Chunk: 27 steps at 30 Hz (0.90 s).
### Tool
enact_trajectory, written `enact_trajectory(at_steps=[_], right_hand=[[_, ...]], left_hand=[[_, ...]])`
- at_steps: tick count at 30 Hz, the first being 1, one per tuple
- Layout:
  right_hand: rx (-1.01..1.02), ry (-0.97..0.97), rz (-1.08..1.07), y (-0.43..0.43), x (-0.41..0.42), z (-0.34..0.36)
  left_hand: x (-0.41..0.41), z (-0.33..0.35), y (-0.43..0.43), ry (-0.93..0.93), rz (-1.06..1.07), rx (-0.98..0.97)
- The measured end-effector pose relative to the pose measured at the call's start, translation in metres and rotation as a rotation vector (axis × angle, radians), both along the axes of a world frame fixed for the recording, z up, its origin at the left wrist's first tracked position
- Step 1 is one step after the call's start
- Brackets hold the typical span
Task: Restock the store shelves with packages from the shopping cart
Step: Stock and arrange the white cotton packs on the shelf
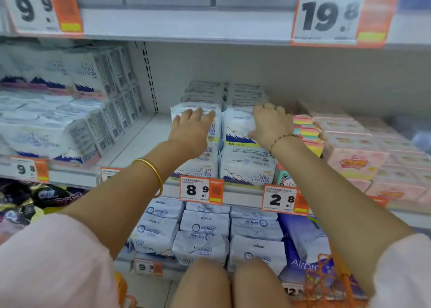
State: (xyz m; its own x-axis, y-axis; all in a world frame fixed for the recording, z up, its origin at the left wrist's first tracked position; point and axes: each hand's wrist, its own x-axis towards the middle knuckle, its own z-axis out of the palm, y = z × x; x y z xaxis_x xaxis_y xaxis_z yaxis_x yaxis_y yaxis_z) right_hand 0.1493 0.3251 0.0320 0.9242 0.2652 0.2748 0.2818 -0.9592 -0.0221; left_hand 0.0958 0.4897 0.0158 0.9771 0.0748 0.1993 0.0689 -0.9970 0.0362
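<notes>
A person is reaching both arms into the middle shelf (pixel 140 140) of a store aisle, where white "Pure Cotton" packages printed with a blue mountain are standing two wide and two high at the shelf's front edge. The left hand (pixel 193 130) is lying flat, fingers straight and close together, on the top front edge of the upper left package (pixel 215 130), with nothing gripped. The right hand (pixel 271 121) is curling its fingers over the top of the upper right package (pixel 238 126), with the thumb lying against that package's front face. The two upper packages are sitting side by side and touching, each resting on one of the lower pair (pixel 247 168), directly above an orange-edged 8.9 price tag (pixel 201 190). Further white packs (pixel 245 93) are sitting stacked behind them, toward the shelf's back wall. A gold bangle (pixel 151 174) is circling the left forearm and a thin braided bracelet (pixel 282 138) the right wrist; both arms are emerging from pale pink sleeves (pixel 53 261). Just right of the white block, a stack of multicoloured packs (pixel 305 130) and rows of pink packages (pixel 356 161) are filling the shelf above a 2.8 price tag (pixel 284 199). An orange wire basket (pixel 326 279) is showing at the lower right, beside the person's bare knees (pixel 205 282).
</notes>
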Motion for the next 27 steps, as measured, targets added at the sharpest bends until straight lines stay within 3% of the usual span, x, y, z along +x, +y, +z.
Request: enact_trajectory(at_steps=[4, 7, 13, 17, 19, 23, 25, 27], right_hand=[[0.008, -0.084, 0.008, 0.003, -0.015, 0.001], [0.085, -0.160, 0.189, 0.014, -0.048, -0.001], [0.136, 0.056, 0.627, 0.076, -0.141, -0.030], [0.169, 0.185, 0.826, 0.117, -0.202, -0.052], [0.223, 0.251, 0.921, 0.135, -0.232, -0.060], [0.261, 0.359, 1.058, 0.164, -0.279, -0.078], [0.262, 0.407, 1.087, 0.173, -0.292, -0.087], [0.249, 0.433, 1.107, 0.180, -0.298, -0.092]], left_hand=[[-0.012, 0.005, 0.005, -0.051, -0.022, -0.108], [-0.035, 0.007, 0.024, -0.106, -0.018, -0.258], [-0.129, -0.008, 0.072, -0.098, 0.189, -0.485], [-0.211, -0.024, 0.122, 0.128, 0.350, -0.657], [-0.256, -0.029, 0.146, 0.270, 0.455, -0.608], [-0.335, -0.041, 0.179, 0.561, 0.641, -0.296], [-0.357, -0.048, 0.191, 0.602, 0.748, -0.197], [-0.371, -0.055, 0.201, 0.508, 0.859, -0.109]])
